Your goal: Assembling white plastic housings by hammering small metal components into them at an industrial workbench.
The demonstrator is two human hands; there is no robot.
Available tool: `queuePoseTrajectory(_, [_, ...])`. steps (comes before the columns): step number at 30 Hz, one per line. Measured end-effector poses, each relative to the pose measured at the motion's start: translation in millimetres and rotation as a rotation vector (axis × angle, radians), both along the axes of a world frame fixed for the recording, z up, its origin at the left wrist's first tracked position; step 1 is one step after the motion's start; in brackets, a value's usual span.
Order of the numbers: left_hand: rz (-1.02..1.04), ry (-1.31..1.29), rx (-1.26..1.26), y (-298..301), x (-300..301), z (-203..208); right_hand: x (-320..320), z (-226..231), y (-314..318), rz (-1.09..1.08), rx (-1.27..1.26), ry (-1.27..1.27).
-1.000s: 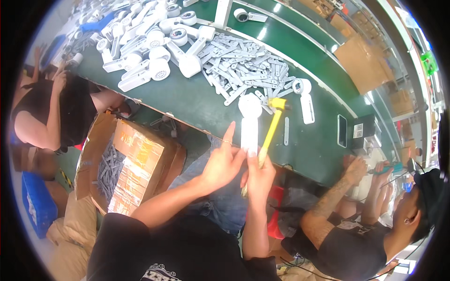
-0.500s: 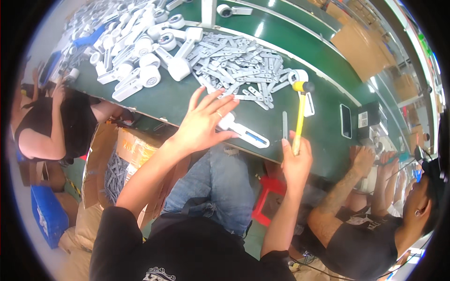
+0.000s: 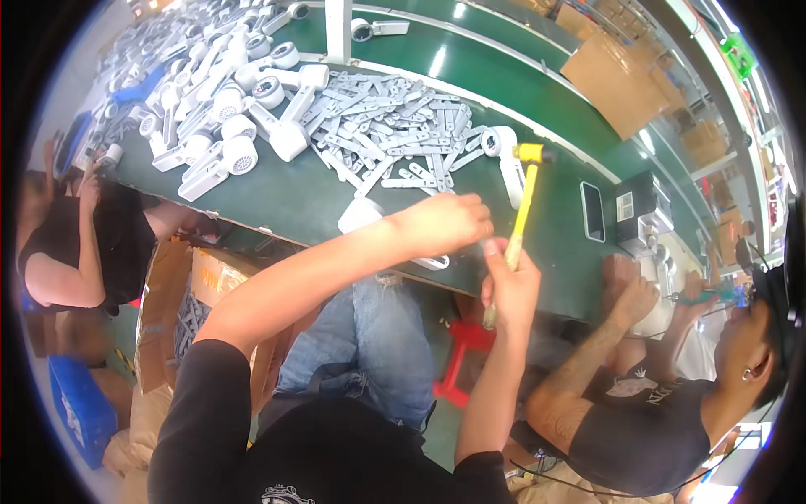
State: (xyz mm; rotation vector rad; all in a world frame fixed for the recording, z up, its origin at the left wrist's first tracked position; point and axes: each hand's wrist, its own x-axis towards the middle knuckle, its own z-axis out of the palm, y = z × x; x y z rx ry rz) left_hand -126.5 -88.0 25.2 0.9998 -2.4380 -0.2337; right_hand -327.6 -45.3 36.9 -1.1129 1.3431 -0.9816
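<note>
My right hand (image 3: 514, 284) is closed around the handle of a hammer (image 3: 525, 202) with a yellow shaft and a dark-tipped yellow head, held upright. My left hand (image 3: 449, 225) has reached across to the right thumb. Its fingers are curled together, and whatever is between them is hidden. Beneath my left forearm a white handheld fan (image 3: 361, 214) lies on the green table, its handle mostly covered. Beyond my hands spreads a pile of grey plastic strips (image 3: 403, 126). Another white fan (image 3: 506, 164) lies just behind the hammer.
Many white fans (image 3: 239, 155) are heaped at the far left. A phone (image 3: 593, 212) and a black box (image 3: 642, 210) lie to the right. A carton (image 3: 180, 311) of grey strips stands below the table edge. Co-workers (image 3: 655, 420) sit on both sides.
My left hand has left the white fan and moved right to my right hand. The grey strip seen beside the right thumb is now hidden. The hammer stays in my right hand.
</note>
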Motion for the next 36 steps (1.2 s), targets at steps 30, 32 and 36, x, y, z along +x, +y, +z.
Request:
queuePoseTrajectory(30, [0.124,0.238,-0.181,79.1,98.0,-23.8,39.8,2.6,8.2,0.398,0.024,0.285])
queuePoseTrajectory(32, [0.106,0.209,-0.206,77.8,95.7,-21.1,44.0,10.7,14.8,0.354,0.095,0.292])
queuePoseTrajectory(36, [0.119,0.212,-0.181,79.2,96.2,-25.5,48.9,0.9,13.4,0.211,0.11,0.169])
